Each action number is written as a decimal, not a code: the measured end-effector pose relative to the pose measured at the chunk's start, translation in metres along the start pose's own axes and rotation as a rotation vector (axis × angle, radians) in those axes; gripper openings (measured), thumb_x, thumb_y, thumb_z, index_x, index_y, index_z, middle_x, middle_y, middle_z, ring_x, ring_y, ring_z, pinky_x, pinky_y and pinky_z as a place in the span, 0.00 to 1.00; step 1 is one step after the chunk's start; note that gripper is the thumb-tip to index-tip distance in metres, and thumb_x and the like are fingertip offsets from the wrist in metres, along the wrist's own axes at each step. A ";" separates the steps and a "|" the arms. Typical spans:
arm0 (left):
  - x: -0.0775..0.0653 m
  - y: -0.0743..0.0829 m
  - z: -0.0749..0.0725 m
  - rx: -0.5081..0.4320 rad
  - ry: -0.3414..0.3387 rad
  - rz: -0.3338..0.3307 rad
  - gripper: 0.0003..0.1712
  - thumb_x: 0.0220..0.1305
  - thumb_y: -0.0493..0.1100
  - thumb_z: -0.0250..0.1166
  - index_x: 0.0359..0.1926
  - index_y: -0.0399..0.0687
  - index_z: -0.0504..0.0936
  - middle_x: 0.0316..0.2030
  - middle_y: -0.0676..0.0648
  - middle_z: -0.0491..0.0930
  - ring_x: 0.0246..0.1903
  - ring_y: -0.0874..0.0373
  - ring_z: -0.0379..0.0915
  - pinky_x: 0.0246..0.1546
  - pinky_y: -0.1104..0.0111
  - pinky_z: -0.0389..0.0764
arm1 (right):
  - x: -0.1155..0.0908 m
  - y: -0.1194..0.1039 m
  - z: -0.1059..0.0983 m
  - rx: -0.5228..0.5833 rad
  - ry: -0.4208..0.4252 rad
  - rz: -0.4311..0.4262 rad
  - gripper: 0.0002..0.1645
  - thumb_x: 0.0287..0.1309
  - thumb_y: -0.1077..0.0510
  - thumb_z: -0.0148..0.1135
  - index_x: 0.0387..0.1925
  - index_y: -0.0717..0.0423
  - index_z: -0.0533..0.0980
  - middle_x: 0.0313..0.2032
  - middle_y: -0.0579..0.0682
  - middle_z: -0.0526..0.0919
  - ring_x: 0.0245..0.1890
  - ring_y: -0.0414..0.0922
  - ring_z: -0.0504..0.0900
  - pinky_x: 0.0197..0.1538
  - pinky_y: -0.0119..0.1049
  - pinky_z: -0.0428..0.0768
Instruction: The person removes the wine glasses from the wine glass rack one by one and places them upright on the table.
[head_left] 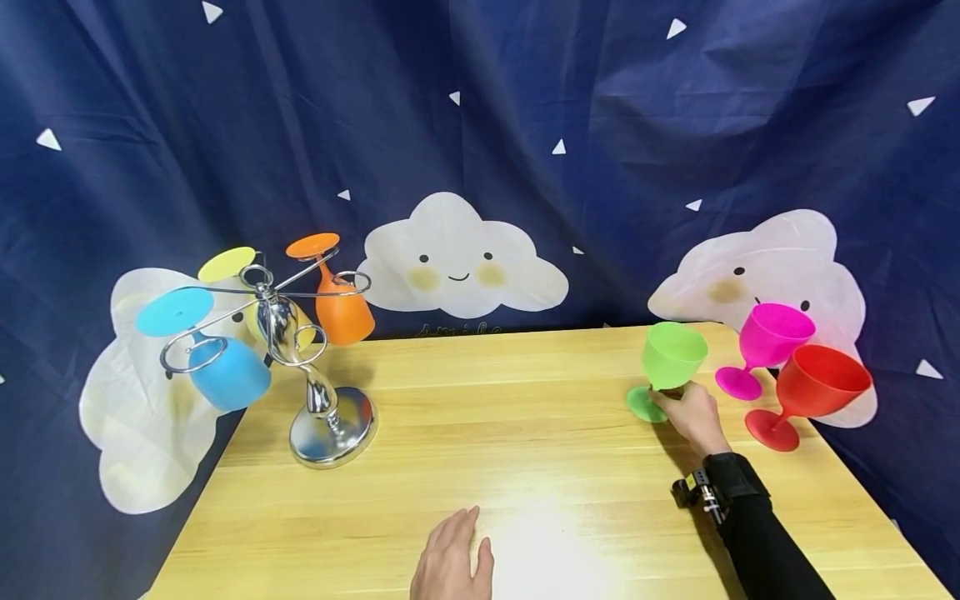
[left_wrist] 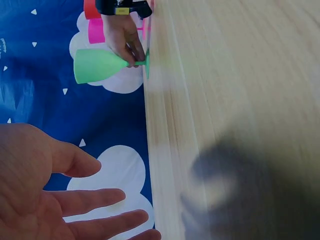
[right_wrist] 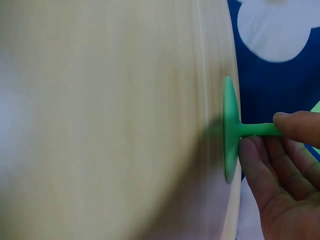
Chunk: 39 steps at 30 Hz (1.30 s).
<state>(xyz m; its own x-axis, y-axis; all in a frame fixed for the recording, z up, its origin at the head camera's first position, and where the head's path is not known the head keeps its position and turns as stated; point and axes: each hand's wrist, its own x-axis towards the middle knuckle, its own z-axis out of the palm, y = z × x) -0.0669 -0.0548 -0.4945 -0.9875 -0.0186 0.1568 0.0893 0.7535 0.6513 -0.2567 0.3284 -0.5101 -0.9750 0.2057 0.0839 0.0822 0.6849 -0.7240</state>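
Observation:
My right hand (head_left: 692,412) pinches the stem of a green goblet (head_left: 672,354), which stands upright at the right part of the table. In the right wrist view, thumb and fingers close round the thin green stem (right_wrist: 260,130) just above its round foot (right_wrist: 230,130). My left hand (head_left: 452,560) is at the table's near edge, fingers extended and holding nothing; its spread fingers also show in the left wrist view. A magenta goblet (head_left: 772,333) and a red goblet (head_left: 821,383) stand upright to the right of the green one.
At the left stands a chrome goblet rack (head_left: 321,396) with ring arms. Upside down in it hang a blue goblet (head_left: 228,375), an orange goblet (head_left: 343,312) and a yellow goblet (head_left: 227,264). A dark blue curtain (head_left: 510,108) with clouds lies behind the wooden table (head_left: 480,417).

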 end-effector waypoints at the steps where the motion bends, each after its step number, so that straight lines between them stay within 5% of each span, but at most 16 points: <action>1: 0.000 0.000 0.000 -0.001 -0.002 0.001 0.21 0.61 0.41 0.69 0.54 0.36 0.83 0.52 0.33 0.82 0.54 0.34 0.77 0.45 0.37 0.82 | 0.002 0.002 -0.001 0.004 0.010 0.005 0.23 0.64 0.54 0.68 0.52 0.67 0.78 0.51 0.69 0.83 0.50 0.62 0.80 0.47 0.48 0.78; 8: -0.002 0.000 0.004 -0.008 -0.016 -0.003 0.21 0.61 0.43 0.69 0.54 0.37 0.83 0.53 0.34 0.82 0.54 0.35 0.78 0.46 0.39 0.82 | 0.015 0.011 -0.009 0.030 0.071 0.010 0.20 0.63 0.59 0.67 0.50 0.71 0.78 0.43 0.68 0.84 0.35 0.53 0.78 0.34 0.37 0.76; 17: -0.004 -0.001 0.009 -0.022 -0.028 -0.010 0.22 0.61 0.44 0.68 0.54 0.38 0.84 0.52 0.35 0.83 0.54 0.37 0.78 0.48 0.39 0.81 | 0.027 0.022 -0.022 -0.011 0.148 0.126 0.23 0.63 0.56 0.67 0.50 0.73 0.79 0.51 0.74 0.81 0.54 0.71 0.74 0.58 0.62 0.72; 31: -0.003 -0.006 0.009 -0.009 -0.023 0.013 0.21 0.62 0.44 0.67 0.54 0.37 0.83 0.51 0.36 0.83 0.53 0.37 0.78 0.48 0.41 0.82 | 0.036 0.034 -0.028 0.004 0.208 0.201 0.24 0.63 0.55 0.66 0.50 0.73 0.77 0.52 0.75 0.79 0.54 0.72 0.72 0.57 0.64 0.72; 39: 0.001 -0.008 0.006 -0.033 -0.033 0.007 0.22 0.63 0.43 0.67 0.55 0.37 0.83 0.53 0.35 0.82 0.54 0.35 0.77 0.48 0.40 0.82 | 0.030 0.032 -0.034 0.040 0.137 0.179 0.27 0.64 0.55 0.64 0.55 0.73 0.75 0.54 0.74 0.79 0.54 0.68 0.76 0.55 0.57 0.75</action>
<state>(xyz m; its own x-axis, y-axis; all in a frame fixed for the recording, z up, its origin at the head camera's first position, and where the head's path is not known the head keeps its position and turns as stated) -0.0691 -0.0570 -0.5037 -0.9904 0.0086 0.1376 0.1001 0.7317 0.6743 -0.2763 0.3802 -0.5071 -0.9082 0.4164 0.0424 0.2402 0.6014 -0.7620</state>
